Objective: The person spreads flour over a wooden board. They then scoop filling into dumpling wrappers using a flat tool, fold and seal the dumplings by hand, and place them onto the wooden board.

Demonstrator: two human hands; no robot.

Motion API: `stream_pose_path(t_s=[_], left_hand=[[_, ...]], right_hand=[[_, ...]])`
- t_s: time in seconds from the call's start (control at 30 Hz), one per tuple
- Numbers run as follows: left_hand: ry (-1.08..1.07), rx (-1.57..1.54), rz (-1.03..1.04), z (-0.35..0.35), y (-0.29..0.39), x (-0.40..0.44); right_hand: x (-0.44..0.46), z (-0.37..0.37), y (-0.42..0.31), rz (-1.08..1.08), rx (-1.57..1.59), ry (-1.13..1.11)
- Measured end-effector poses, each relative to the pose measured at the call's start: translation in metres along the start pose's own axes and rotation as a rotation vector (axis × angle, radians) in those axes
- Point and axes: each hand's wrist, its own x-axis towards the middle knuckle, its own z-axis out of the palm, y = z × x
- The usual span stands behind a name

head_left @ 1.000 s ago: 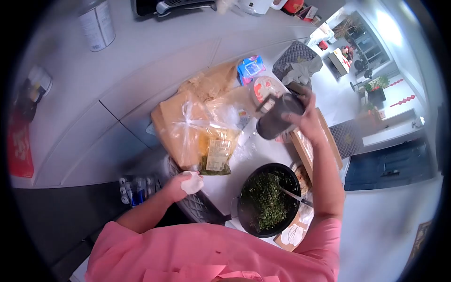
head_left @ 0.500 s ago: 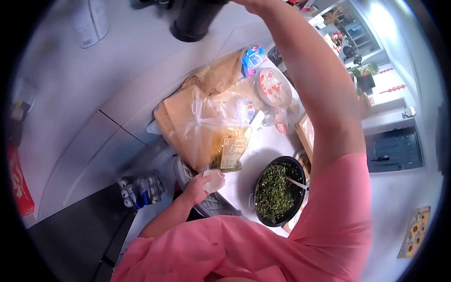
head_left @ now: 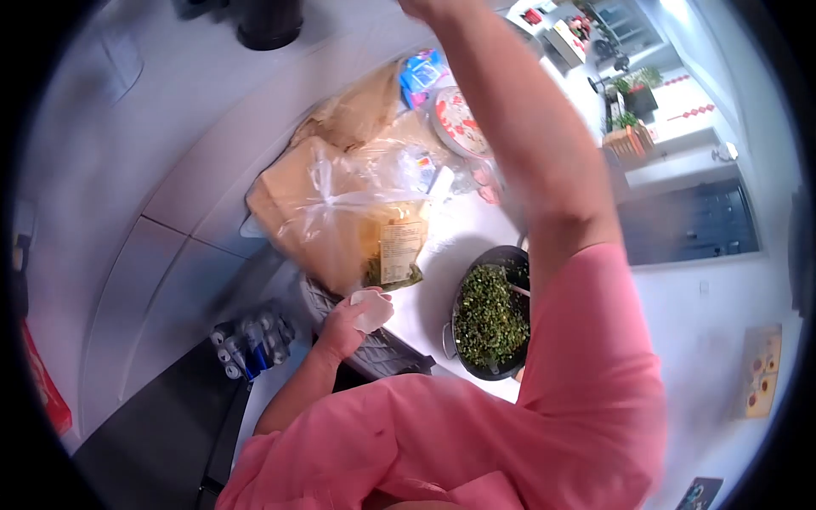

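Observation:
My left hand [head_left: 342,330] is closed on a thin, pale round dough wrapper [head_left: 371,311], held just above the table's near left edge. Beside it stands a clear plastic bag [head_left: 330,204] with a knotted top and a printed label. To the right sits a black pan [head_left: 448,344] of chopped green filling [head_left: 489,319], with a pale utensil handle partly hidden by my right arm. That arm stretches up and away across the table. Only the base of my right hand [head_left: 421,7] shows at the top edge; its fingers are cut off.
Behind the bag lie brown paper [head_left: 353,106], a blue packet [head_left: 421,76] and a red-and-white bowl [head_left: 457,121]. A dark cylinder [head_left: 270,25] stands at the top. A quilted chair back [head_left: 382,353] borders the table, and packed cans [head_left: 255,344] are at lower left.
The view has shifted, so the bag, pan and dark cylinder appear further left and higher. My right hand has slipped further out of the top edge. My left hand still holds the wrapper.

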Motion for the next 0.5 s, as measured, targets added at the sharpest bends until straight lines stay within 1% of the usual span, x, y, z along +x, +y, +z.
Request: stream_pose_path(t_s=[0.03,0.07,0.1,0.13,0.17,0.2,0.23,0.27,0.3,0.33,0.37,0.43,0.47,0.5], left_hand=[[0.036,0.004,-0.015,-0.001,-0.001,0.0],[0.073,0.009,-0.028,-0.001,-0.002,0.0],[0.061,0.026,-0.01,0.0,-0.002,0.001],[0.05,0.043,0.009,0.001,-0.002,0.001],[0.055,0.048,-0.004,0.001,-0.003,0.001],[0.064,0.038,-0.036,0.0,-0.002,0.001],[0.073,0.028,-0.067,-0.001,-0.001,0.002],[0.065,0.045,-0.073,-0.001,0.0,0.002],[0.093,-0.055,-0.12,0.001,-0.001,0.003],[0.123,-0.158,-0.157,0.002,-0.002,0.003],[0.117,-0.085,-0.134,0.0,-0.003,0.004],[0.11,0.063,-0.087,-0.003,-0.007,0.006],[0.17,-0.088,-0.14,0.002,-0.006,0.006],[0.175,-0.182,-0.154,0.002,-0.006,0.006]], right_hand=[[-0.029,-0.016,0.008,0.096,-0.082,0.082],[-0.054,-0.028,0.045,0.0,-0.058,0.176],[-0.102,-0.034,0.056,0.194,-0.13,0.5],[-0.144,-0.037,0.055,0.343,-0.047,0.559],[-0.183,-0.051,0.069,0.488,-0.042,0.611],[-0.226,-0.066,0.092,0.676,0.154,0.769],[-0.263,-0.079,0.108,0.853,0.187,0.937],[-0.305,-0.094,0.132,0.824,0.373,1.038],[-0.347,-0.11,0.155,0.785,0.56,1.128],[-0.382,-0.126,0.172,0.733,0.745,1.094],[-0.413,-0.142,0.195,0.672,0.933,1.035],[-0.404,-0.134,0.153,0.494,0.992,1.168],[-0.431,-0.152,0.185,0.485,0.989,1.29],[-0.459,-0.171,0.213,0.594,0.958,1.476]])
